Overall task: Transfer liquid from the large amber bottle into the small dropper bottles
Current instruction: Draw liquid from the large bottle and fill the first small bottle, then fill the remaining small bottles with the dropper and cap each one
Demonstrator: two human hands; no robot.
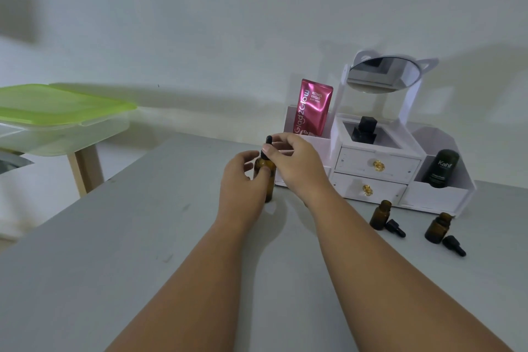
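The left hand (pixel 243 180) is wrapping its grip around the large amber glass bottle (pixel 265 177), which is standing upright on the grey bench (pixel 143 237). The right hand (pixel 294 160) is pinching the black rubber dropper cap (pixel 267 148) at the bottle's neck. Two small open amber dropper bottles (pixel 380 216) (pixel 437 228) are standing to the right, each beside a loose black dropper (pixel 395 228) (pixel 454 246). Behind, a white mirrored drawer organiser (pixel 377 166) is holding a pink sachet (pixel 313 107) reading "Glad2Glow Retinol Bright" and a dark "Kahf" container (pixel 441 168).
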